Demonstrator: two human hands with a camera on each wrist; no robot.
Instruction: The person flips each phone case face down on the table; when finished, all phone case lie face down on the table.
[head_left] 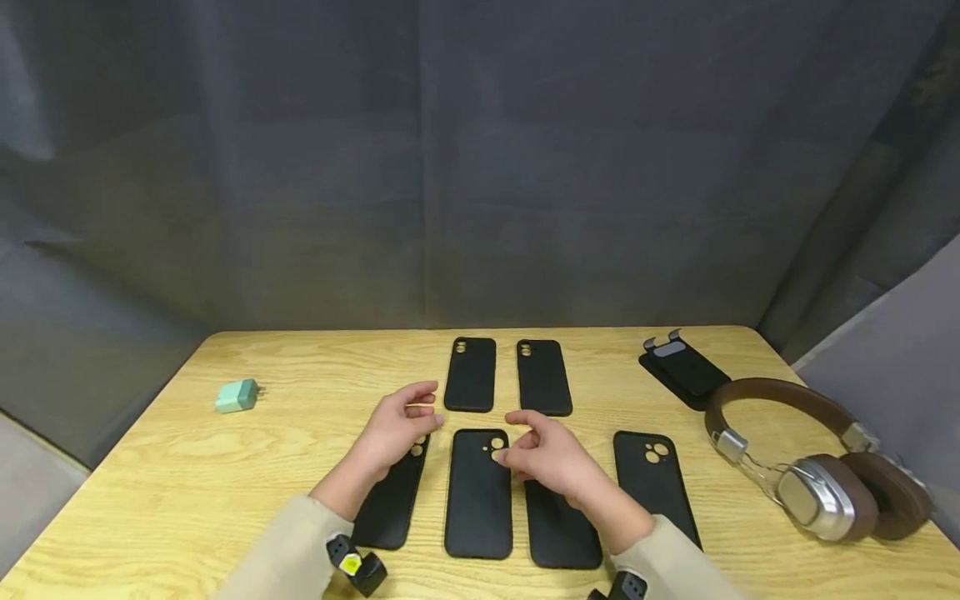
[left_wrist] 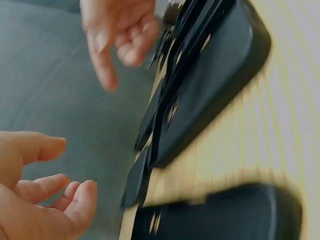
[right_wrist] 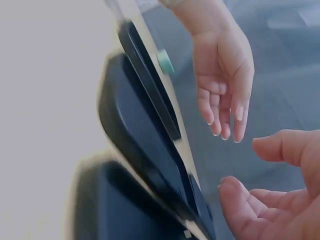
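Note:
Several black phone cases lie in two rows on a wooden table. My left hand [head_left: 393, 429] hovers over the top of the leftmost front case [head_left: 386, 508], fingers loosely bent and holding nothing. Above the upper part of another front case [head_left: 555, 525] is my right hand [head_left: 551, 454], also holding nothing; its fingertips reach toward the camera holes of the neighbouring case [head_left: 478, 500]. In both wrist views the hands face each other with a gap between thumb and fingers. Behind them sit two back-row cases [head_left: 470, 375], and a fourth front case [head_left: 656, 483] lies right of my right forearm.
Brown and silver headphones [head_left: 825, 492] lie at the table's right. Near the back right corner rests a black case-like item with grey prongs [head_left: 686, 371]. A mint-green plug adapter [head_left: 237, 396] sits far left. Dark cloth [head_left: 480, 167] hangs behind the table.

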